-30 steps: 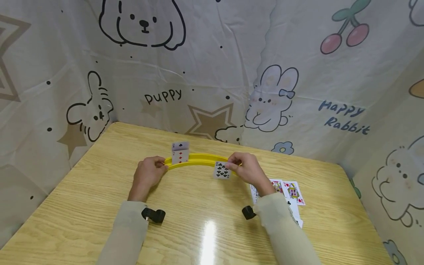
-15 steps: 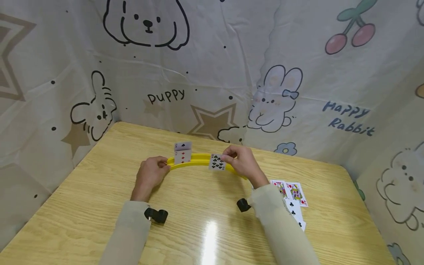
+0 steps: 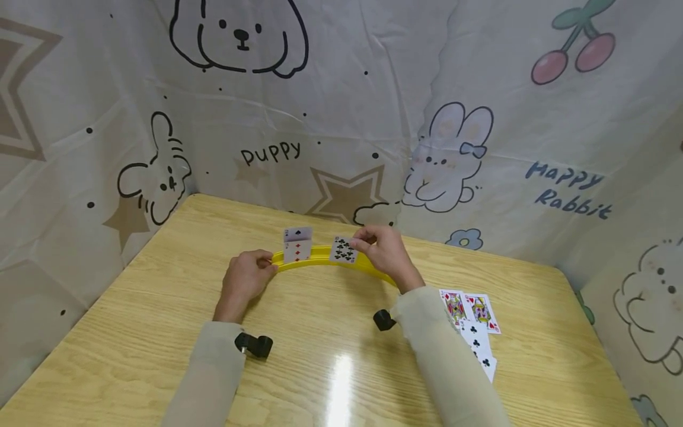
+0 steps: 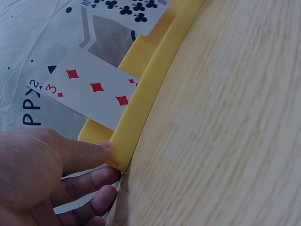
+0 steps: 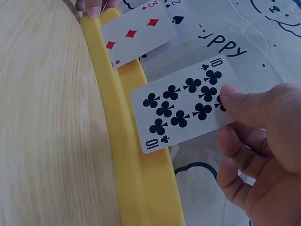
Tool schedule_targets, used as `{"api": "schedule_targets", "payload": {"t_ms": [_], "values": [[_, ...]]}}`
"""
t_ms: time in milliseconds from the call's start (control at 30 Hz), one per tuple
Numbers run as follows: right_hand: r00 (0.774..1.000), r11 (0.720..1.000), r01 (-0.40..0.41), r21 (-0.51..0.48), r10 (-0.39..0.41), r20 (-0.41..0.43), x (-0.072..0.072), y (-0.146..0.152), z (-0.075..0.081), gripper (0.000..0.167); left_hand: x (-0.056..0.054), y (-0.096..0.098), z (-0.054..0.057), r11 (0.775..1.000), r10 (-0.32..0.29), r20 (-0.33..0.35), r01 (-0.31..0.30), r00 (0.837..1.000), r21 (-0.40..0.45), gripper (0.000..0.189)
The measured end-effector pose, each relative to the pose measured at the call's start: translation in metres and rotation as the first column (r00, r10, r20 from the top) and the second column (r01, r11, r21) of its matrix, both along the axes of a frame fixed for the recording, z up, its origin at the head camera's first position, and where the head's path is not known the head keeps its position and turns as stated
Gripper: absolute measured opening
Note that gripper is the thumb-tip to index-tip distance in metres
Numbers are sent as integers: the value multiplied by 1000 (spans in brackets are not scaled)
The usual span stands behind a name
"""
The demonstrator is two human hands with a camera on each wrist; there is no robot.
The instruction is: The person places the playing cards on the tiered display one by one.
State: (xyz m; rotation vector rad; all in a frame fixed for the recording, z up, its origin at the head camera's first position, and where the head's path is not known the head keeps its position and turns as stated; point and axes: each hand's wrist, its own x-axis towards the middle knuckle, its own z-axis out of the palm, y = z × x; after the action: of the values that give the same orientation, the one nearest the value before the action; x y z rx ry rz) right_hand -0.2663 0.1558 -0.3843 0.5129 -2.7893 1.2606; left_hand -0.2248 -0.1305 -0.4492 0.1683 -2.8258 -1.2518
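A curved yellow card holder [image 3: 320, 257] lies on the table, bowed away from me. My left hand [image 3: 245, 281] pinches its left end between thumb and fingers. Near that end the three of diamonds [image 4: 96, 87] stands upright in the holder, with the two of spades [image 3: 297, 233] rising behind it. My right hand [image 3: 388, 255] pinches the ten of clubs [image 5: 183, 103] by its upper right part. In the right wrist view the card's lower edge overlaps the yellow holder, close over its groove. Part of the holder's right end is hidden behind my right hand and wrist.
Several face-up cards lie to the right by my right sleeve: a jack [image 3: 455, 305], a queen of hearts [image 3: 482, 313] and a clubs card [image 3: 476, 341], partly overlapping. A patterned cloth [image 3: 331, 118] hangs behind the wooden table [image 3: 299, 367].
My right hand has carried the ten of clubs left and away from me, from in front of the holder to over it. My left hand keeps its grip on the holder's end.
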Motion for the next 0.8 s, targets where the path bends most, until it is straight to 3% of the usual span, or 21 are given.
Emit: {"api": "schedule_targets", "payload": {"t_ms": [300,800], "values": [[999,1000,4,2,-4,-43,-5,-14,7,10,0,-2,-2,1000,-12,-12,12,1000,-10,35],[999,1000,4,-6,-4,-34,-16,-23,8,10,0,-1,1,1000,-4,-5,4,1000,-4,35]]}}
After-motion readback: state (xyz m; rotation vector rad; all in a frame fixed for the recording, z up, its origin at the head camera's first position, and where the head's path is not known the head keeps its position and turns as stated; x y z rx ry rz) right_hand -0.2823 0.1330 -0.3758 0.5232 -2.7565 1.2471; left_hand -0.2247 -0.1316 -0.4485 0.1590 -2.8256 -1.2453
